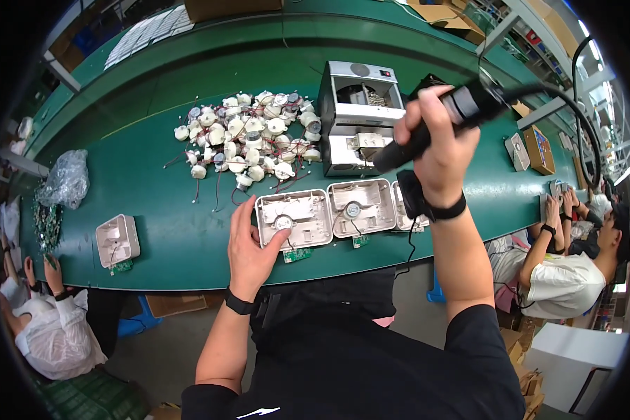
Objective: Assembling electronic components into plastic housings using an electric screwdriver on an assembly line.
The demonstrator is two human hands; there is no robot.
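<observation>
My left hand (250,253) grips the left end of an open white plastic housing (309,215), its thumb reaching inside beside a round metal-faced part (283,222). A small green circuit board (297,256) hangs from the housing's near side. My right hand (441,154) is wrapped round a black corded electric screwdriver (479,103), raised over the right end of the row and tilted, its lower end to the left. Another white housing (378,199) adjoins the first, with a round part inside. A third housing (402,207) is partly hidden behind my right wrist.
Behind the housings stands a grey screw feeder (367,115). Left of it lies a heap of white round parts (248,133) with red wires. One more housing (117,239), a plastic bag (68,178) and circuit boards (47,220) lie at left. Co-workers sit at both sides.
</observation>
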